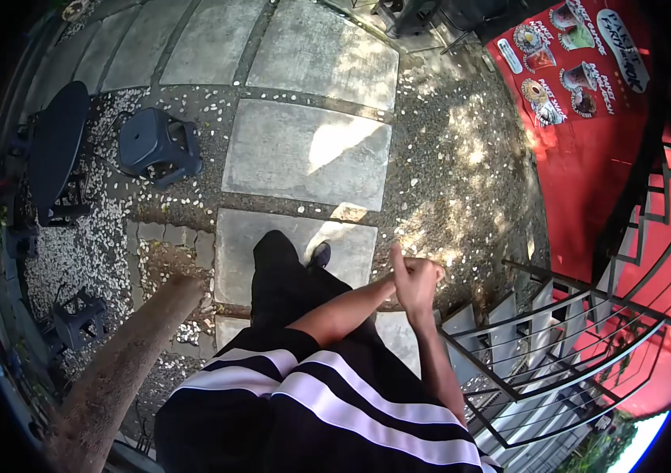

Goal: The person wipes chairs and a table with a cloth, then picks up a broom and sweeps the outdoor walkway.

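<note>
My left hand point(434, 271) reaches across to the right in front of my body, partly hidden behind my right hand. Its visible fingers look curled; whatever they may hold is hidden. My right hand point(414, 290) is raised upright against it, with one digit stretched upward. Its other fingers overlap my left hand, so their pose is unclear. No object shows in either hand. Below them are my dark trousers point(274, 272), a dark shoe point(320, 255) and my black shirt with pale stripes point(367, 406).
Concrete slabs point(272, 162) form a path through pebbly ground point(461, 169). At left stand a dark stool point(146, 142), a round table point(57, 146) and a tree trunk point(126, 366). Metal stairs with a railing point(556, 382) and a red wall with a food banner point(568, 71) are at right.
</note>
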The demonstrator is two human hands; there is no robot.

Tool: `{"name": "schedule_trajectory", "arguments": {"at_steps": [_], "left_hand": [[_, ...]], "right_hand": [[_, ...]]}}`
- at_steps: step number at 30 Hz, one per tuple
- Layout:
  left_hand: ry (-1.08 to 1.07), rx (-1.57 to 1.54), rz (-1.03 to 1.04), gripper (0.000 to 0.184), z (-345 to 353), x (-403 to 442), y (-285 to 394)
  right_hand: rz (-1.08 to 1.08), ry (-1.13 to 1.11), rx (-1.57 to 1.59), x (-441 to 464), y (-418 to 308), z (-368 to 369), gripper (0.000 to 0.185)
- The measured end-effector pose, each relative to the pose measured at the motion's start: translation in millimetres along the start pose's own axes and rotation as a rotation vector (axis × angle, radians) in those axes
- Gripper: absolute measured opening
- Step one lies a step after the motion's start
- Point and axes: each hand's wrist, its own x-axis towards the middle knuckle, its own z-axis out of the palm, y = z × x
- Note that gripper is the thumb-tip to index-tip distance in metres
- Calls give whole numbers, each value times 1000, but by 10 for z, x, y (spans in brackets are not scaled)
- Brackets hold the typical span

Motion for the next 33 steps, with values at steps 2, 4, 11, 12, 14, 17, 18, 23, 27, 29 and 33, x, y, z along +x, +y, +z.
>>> {"name": "schedule_trajectory", "arguments": {"at_steps": [2, 4, 11, 12, 14, 17, 18, 23, 27, 29, 33], "left_hand": [[-124, -127, -30, 26, 288, 604, 193], [-237, -245, -66, 27, 163, 816, 485], [235, -133, -340, 23, -2827, 156, 1794], [406, 550, -46, 21, -3202, -179, 2078], [592, 1419, -27, 30, -3971, -1035, 2769], [727, 1383, -124, 21, -4160, -1545, 3922], [821, 1390, -321, 17, -3970, -1703, 4521], [938, 1560, -358, 14, -3705, -1053, 5406], [684, 1593, -263, 11, -4249, -321, 4842], [517, 1160, -46, 13, -4312, 372, 4207], [78, 578, 39, 24, -3726, 2252, 3212]], "right_hand": [[162, 4, -76, 352, -275, -285, 63], [136, 8, -80, 748, -357, -208, 63], [27, -158, 682, 2154, -419, 1378, 64], [73, -221, 857, 2359, -496, 1697, 64], [119, -401, 856, 2688, -954, 2155, 64], [-10, -575, 826, 3005, -1825, 2735, 65], [-21, -574, 827, 3085, -1968, 2773, 65], [24, -631, 905, 3654, -2123, 2743, 64], [124, -529, 905, 4002, -1538, 2546, 63], [235, -422, 621, 4113, -1293, 2304, 62], [-88, -129, 149, 4540, -1128, 1301, 59]]}}
